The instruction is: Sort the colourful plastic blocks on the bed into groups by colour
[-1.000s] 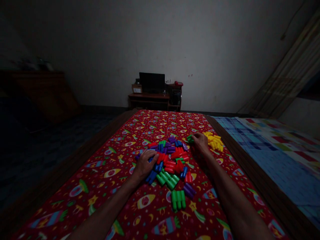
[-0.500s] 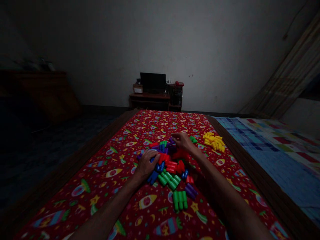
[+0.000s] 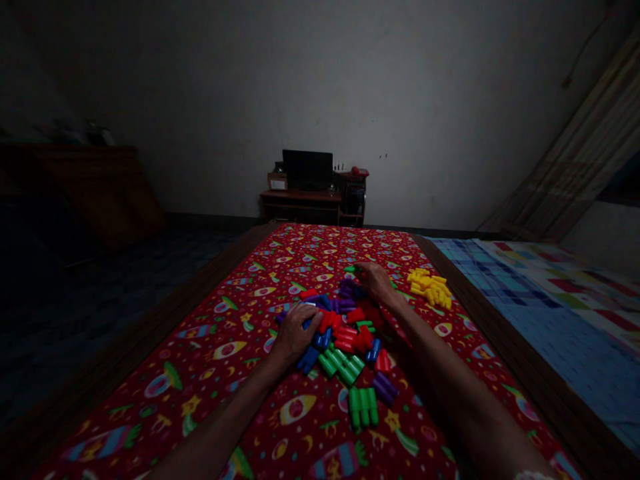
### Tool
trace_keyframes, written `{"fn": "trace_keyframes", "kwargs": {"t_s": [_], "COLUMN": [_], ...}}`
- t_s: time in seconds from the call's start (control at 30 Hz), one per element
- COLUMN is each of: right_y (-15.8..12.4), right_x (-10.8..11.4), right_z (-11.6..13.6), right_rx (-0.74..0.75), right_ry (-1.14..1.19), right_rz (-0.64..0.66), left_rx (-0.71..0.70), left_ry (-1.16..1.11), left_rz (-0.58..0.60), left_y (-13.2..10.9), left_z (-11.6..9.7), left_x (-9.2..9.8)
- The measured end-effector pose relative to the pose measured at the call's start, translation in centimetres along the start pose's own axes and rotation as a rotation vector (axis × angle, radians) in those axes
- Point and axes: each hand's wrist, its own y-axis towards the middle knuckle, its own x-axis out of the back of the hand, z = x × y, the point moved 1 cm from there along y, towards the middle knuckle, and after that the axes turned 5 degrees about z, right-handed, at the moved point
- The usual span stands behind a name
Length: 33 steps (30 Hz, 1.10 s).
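Plastic building blocks made of joined tubes lie in a mixed pile. My left hand (image 3: 296, 330) curls over the pile's left side, with a blue building block (image 3: 307, 324) between its thumb and fingers. At the far side of the pile, my right hand (image 3: 376, 283) pinches a green building block (image 3: 349, 269), mostly covered by the fingers. Purple blocks (image 3: 349, 289) sit just below that hand. Red blocks (image 3: 345, 337) fill the middle. Nearer to me are joined green blocks (image 3: 341, 364), a purple block (image 3: 385, 388) and another green block (image 3: 363, 407).
A separate heap of yellow blocks (image 3: 430, 288) lies to the right. Under everything is a red rocket-patterned cloth (image 3: 220, 373) with dark wooden edges (image 3: 200, 288). A bed with blue and patchwork covers (image 3: 540, 327) adjoins on the right. A desk with a monitor (image 3: 307, 169) stands beyond.
My right hand has moved slightly right, from a purple block to holding a green one. A green block now shows among the red ones. The left hand stays on the pile.
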Motion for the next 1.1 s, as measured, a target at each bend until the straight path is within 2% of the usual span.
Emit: {"fn": "trace_keyframes", "kwargs": {"t_s": [0.07, 0.13, 0.23, 0.3, 0.4, 0.43, 0.5, 0.63, 0.7, 0.83, 0.97, 1.1], "right_y": [-0.3, -0.4, -0.8, -1.3, -2.7, -3.4, -4.9, -7.5, -8.3, -8.8, -8.2, -7.1], "right_x": [0.7, 1.2, 1.4, 1.6, 2.1, 2.3, 2.6, 3.3, 3.6, 3.8, 4.1, 4.0], "right_z": [-1.9, -3.6, -5.0, -5.0, -3.8, -3.1, -1.5, 1.6, 2.7, 3.9, 3.0, -0.7], "right_rx": [-0.146, -0.255, -0.311, -0.29, -0.163, -0.102, 0.008, 0.11, 0.134, 0.154, 0.157, 0.02], "right_ry": [-0.069, -0.127, -0.149, -0.115, -0.001, 0.035, 0.078, 0.052, 0.008, -0.02, 0.029, 0.121], "right_rz": [0.01, 0.089, 0.172, 0.128, -0.025, -0.036, 0.066, 0.44, 0.517, 0.561, 0.496, 0.234], "left_rx": [0.002, 0.002, 0.004, 0.01, 0.028, 0.034, 0.041, 0.048, 0.051, 0.046, 0.045, 0.039], "left_ry": [0.003, 0.007, 0.01, 0.015, 0.021, 0.022, 0.024, 0.028, 0.03, 0.026, 0.022, 0.015], "left_rz": [0.002, 0.002, 0.004, 0.007, 0.015, 0.018, 0.018, 0.027, 0.031, 0.025, 0.017, 0.012], "left_y": [0.0, 0.0, 0.1, 0.1, 0.2, 0.2, 0.2, 0.2, 0.2, 0.2, 0.2, 0.1], "left_z": [0.0, 0.0, -0.1, -0.3, -0.7, -0.8, -0.9, -1.1, -1.1, -1.1, -0.9, -0.7], "left_x": [0.0, 0.0, 0.0, 0.1, 0.3, 0.4, 0.4, 0.5, 0.5, 0.5, 0.4, 0.4]}}
